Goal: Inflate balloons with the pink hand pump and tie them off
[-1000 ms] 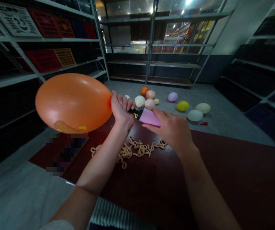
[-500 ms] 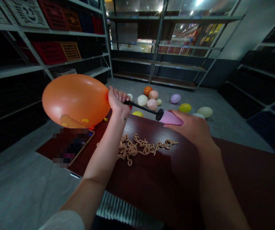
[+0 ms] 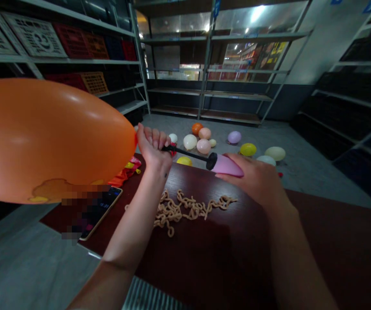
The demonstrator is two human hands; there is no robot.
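Note:
A large orange balloon (image 3: pixel 59 142) with a printed pattern swells at the left, its neck running into my left hand (image 3: pixel 154 146). That hand is closed around the neck and the near end of a black rod (image 3: pixel 188 153); the join is hidden by my fingers. The rod leads into the black cap of a pink balloon pump (image 3: pixel 227 165). My right hand (image 3: pixel 258 178) is wrapped around the pump's pink body. Both hands are held above the dark red table (image 3: pixel 224 249).
A tangle of beige twisted pieces (image 3: pixel 185 209) lies on the table. A phone (image 3: pixel 103 211) and uninflated balloons (image 3: pixel 125 172) are at its left. Several inflated balloons (image 3: pixel 204 146) rest on the floor beyond. Shelves with crates (image 3: pixel 35 36) stand around.
The orange balloon is much bigger and reaches past the left picture edge. The view has tilted up slightly. Both hands keep their grips, with the rod showing at about the same length.

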